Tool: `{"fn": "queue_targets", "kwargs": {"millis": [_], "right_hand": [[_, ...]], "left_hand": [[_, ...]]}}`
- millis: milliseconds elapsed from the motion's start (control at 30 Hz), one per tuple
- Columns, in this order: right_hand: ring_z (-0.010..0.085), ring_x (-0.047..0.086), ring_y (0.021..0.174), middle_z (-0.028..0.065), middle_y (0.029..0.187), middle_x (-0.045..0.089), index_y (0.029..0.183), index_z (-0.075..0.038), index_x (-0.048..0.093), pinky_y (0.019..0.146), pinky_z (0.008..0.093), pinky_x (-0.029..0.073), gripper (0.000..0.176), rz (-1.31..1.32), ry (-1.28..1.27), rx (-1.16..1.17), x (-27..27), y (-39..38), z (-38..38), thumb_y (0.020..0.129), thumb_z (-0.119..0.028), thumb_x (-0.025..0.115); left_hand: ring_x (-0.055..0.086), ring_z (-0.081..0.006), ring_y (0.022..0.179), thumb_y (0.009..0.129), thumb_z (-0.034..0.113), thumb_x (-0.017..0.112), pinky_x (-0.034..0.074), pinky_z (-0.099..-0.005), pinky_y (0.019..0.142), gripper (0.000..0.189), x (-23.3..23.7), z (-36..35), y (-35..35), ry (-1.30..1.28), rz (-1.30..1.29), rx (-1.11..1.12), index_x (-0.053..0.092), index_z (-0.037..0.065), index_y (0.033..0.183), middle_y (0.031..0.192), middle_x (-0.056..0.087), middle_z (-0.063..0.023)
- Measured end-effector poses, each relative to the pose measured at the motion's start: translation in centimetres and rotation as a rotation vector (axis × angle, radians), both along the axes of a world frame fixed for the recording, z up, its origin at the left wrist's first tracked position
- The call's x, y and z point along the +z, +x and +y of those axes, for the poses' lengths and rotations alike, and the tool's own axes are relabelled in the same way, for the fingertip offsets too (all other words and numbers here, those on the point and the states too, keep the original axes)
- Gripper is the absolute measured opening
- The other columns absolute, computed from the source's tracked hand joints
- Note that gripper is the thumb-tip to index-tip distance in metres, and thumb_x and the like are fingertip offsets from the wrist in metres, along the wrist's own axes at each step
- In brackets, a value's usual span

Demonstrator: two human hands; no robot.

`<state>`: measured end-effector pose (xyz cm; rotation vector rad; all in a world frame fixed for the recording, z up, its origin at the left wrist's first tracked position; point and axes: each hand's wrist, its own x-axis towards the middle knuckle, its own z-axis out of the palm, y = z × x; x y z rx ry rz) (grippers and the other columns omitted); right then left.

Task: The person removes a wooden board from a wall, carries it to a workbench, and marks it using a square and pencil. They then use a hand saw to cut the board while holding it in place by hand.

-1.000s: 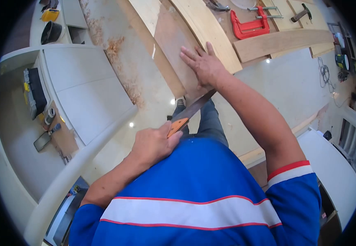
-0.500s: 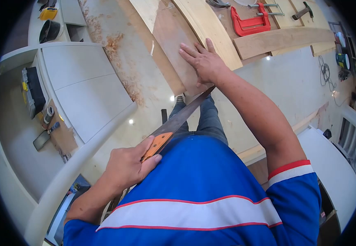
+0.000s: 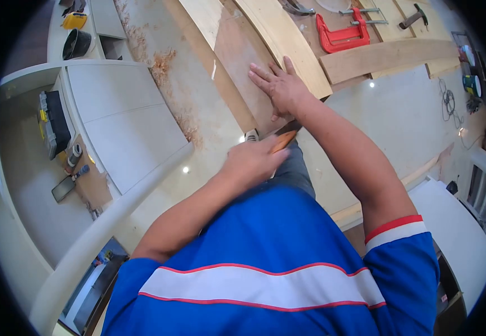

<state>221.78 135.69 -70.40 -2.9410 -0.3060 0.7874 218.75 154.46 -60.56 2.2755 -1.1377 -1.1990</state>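
Note:
My left hand (image 3: 253, 159) is wrapped around the orange handle of a handsaw (image 3: 284, 141). Only a short piece of its dark blade shows; the rest is hidden near my right wrist. My right hand (image 3: 281, 88) lies with fingers spread on a brown wooden board (image 3: 237, 53), its fingers reaching toward a pale plank (image 3: 276, 35) alongside. The saw is at the near end of these boards, just below my right palm. Where the teeth meet the wood cannot be seen.
A red clamp (image 3: 343, 38), a hammer (image 3: 413, 18) and a curved plank (image 3: 391, 57) lie beyond to the right. Wood shavings (image 3: 163, 63) are scattered at left. A white cabinet (image 3: 117, 106) holds a black toolbox (image 3: 56, 124). A cable (image 3: 449, 101) lies at far right.
My left hand has pushed the saw forward and to the right, so its handle is now close to my right hand. My right hand stays on the board.

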Motion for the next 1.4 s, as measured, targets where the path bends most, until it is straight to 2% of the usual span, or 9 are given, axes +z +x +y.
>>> {"fn": "queue_targets", "kwargs": {"millis": [233, 400, 533, 733, 800, 1100, 1200, 1300, 1400], "right_hand": [[0.0291, 0.026, 0.157, -0.0055, 0.174, 0.017, 0.167, -0.024, 0.017, 0.129, 0.0603, 0.003, 0.137, -0.028, 0.029, -0.01, -0.2, 0.2, -0.7, 0.058, -0.043, 0.098], [0.029, 0.029, 0.156, -0.0057, 0.174, 0.018, 0.167, -0.025, 0.018, 0.129, 0.0602, 0.004, 0.137, -0.048, 0.019, -0.022, -0.5, -0.2, -0.3, 0.057, -0.042, 0.098], [0.0287, 0.031, 0.156, -0.0061, 0.174, 0.018, 0.167, -0.025, 0.019, 0.129, 0.0601, 0.004, 0.137, -0.046, -0.009, -0.009, -0.3, -0.1, -0.1, 0.057, -0.042, 0.098], [0.0287, 0.031, 0.156, -0.0059, 0.173, 0.02, 0.167, -0.024, 0.02, 0.129, 0.06, 0.005, 0.136, -0.054, 0.04, -0.02, 0.2, 0.1, -0.8, 0.056, -0.041, 0.098], [0.0289, 0.03, 0.156, -0.0058, 0.173, 0.02, 0.167, -0.024, 0.02, 0.129, 0.06, 0.004, 0.136, -0.053, 0.048, -0.027, -0.1, 0.0, -0.7, 0.057, -0.041, 0.098], [0.0289, 0.029, 0.157, -0.0062, 0.174, 0.019, 0.167, -0.025, 0.02, 0.129, 0.06, 0.004, 0.133, -0.097, 0.009, -0.026, -1.4, -0.2, -0.2, 0.059, -0.039, 0.097], [0.0288, 0.028, 0.157, -0.0064, 0.174, 0.019, 0.167, -0.024, 0.02, 0.129, 0.0599, 0.005, 0.133, -0.071, 0.019, -0.024, -0.7, 0.7, -0.3, 0.059, -0.039, 0.097], [0.0286, 0.028, 0.157, -0.0065, 0.174, 0.018, 0.167, -0.025, 0.019, 0.129, 0.0597, 0.005, 0.134, -0.047, 0.026, -0.015, 0.1, 0.0, -0.7, 0.059, -0.041, 0.097], [0.0283, 0.027, 0.157, -0.0063, 0.174, 0.017, 0.167, -0.025, 0.018, 0.129, 0.0596, 0.005, 0.135, -0.046, 0.016, -0.01, -0.1, 0.0, -0.7, 0.059, -0.044, 0.097]], "left_hand": [[0.071, -0.0446, 0.094, 0.099, 0.051, 0.057, 0.057, -0.0482, 0.084, 0.058, 13.2, 10.5, -0.8, 0.324, 0.085, 0.228, 0.061, 0.011, 0.14, 0.106, 0.074, -0.021], [0.069, -0.0449, 0.097, 0.1, 0.046, 0.054, 0.055, -0.0533, 0.084, 0.045, -1.9, -2.6, 0.1, 0.151, 0.097, 0.189, 0.069, 0.009, 0.121, 0.108, 0.072, -0.0253], [0.068, -0.0443, 0.1, 0.101, 0.042, 0.052, 0.054, -0.0528, 0.086, 0.041, -5.5, -6.0, -0.5, -0.024, -0.009, 0.242, 0.069, 0.01, 0.119, 0.108, 0.072, -0.0243], [0.071, -0.0416, 0.096, 0.096, 0.048, 0.064, 0.059, -0.0447, 0.083, 0.053, 10.3, 9.4, -1.0, 0.375, 0.05, 0.262, 0.064, 0.016, 0.139, 0.108, 0.075, -0.0183], [0.071, -0.0438, 0.082, 0.097, 0.054, 0.06, 0.057, -0.0499, 0.072, 0.053, 12.6, 13.9, -2.3, 0.141, -0.053, 0.28, 0.056, 0.024, 0.14, 0.095, 0.075, -0.0182], [0.069, -0.0452, 0.091, 0.1, 0.048, 0.052, 0.054, -0.0556, 0.08, 0.044, -6.6, -6.9, -0.1, -0.043, -0.017, 0.128, 0.071, 0.009, 0.111, 0.097, 0.073, -0.0234], [0.069, -0.0453, 0.094, 0.1, 0.048, 0.052, 0.054, -0.0554, 0.082, 0.045, -4.4, -4.0, -0.4, 0.096, 0.013, 0.225, 0.07, 0.009, 0.115, 0.101, 0.073, -0.0228], [0.069, -0.0427, 0.105, 0.099, 0.052, 0.055, 0.055, -0.0489, 0.092, 0.056, 6.1, 3.8, -0.1, 0.376, 0.16, 0.262, 0.061, 0.014, 0.14, 0.115, 0.074, -0.0177], [0.072, -0.042, 0.092, 0.098, 0.057, 0.055, 0.057, -0.05, 0.081, 0.056, 11.3, 14.3, -1.8, 0.212, -0.023, 0.259, 0.058, 0.023, 0.143, 0.097, 0.075, -0.0192]]}}
